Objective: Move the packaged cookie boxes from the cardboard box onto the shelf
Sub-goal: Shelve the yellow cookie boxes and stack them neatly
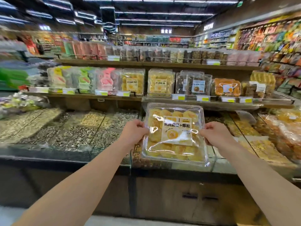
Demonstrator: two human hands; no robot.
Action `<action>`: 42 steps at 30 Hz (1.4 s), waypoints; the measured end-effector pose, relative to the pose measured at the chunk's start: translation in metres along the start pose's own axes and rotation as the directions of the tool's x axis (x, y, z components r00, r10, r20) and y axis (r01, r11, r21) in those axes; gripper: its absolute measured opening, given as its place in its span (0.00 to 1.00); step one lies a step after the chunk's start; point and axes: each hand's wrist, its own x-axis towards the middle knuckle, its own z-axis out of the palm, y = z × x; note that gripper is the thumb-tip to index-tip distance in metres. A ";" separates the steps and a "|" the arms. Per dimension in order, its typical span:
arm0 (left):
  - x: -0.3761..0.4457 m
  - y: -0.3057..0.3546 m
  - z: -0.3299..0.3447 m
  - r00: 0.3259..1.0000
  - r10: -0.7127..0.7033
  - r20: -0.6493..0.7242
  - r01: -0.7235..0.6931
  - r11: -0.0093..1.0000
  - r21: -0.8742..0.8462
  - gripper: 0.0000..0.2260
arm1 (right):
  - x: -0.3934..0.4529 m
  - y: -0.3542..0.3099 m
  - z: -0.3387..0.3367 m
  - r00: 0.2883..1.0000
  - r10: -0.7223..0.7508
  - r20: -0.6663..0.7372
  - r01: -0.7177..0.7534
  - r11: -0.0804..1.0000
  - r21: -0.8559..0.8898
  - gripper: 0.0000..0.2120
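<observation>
**Clear plastic cookie box held up before the shelf**

Clear plastic forms the cookie box [175,132], packed with yellow cookies under a white label. The left hand [133,132] grips its left edge, fingers curled round the rim; the right hand [215,133] grips its right edge likewise. The box is tilted, just below the middle shelf [203,103], where matching yellow boxes [161,82] stand upright. Bulk seed bins [73,129] lie left of the box.
</observation>
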 end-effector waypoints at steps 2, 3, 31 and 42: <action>0.020 -0.013 -0.029 1.000 -0.007 -0.029 0.007 1.000 -0.007 0.03 | 0.005 -0.021 0.031 1.000 -0.011 0.020 0.011 1.000 0.017 0.08; 0.037 -0.021 -0.050 0.999 -0.016 -0.034 0.016 1.000 0.007 0.04 | 0.014 -0.033 0.054 1.000 -0.011 0.026 0.010 1.000 0.026 0.08; 0.405 -0.056 -0.070 0.976 -0.053 -0.212 0.090 0.982 0.167 0.03 | 0.383 -0.106 0.218 0.970 -0.072 0.234 0.069 0.997 0.020 0.09; 0.515 -0.047 -0.105 0.957 0.047 -0.287 0.039 0.958 0.285 0.06 | 0.483 -0.163 0.273 0.956 -0.223 0.193 0.239 0.969 -0.066 0.09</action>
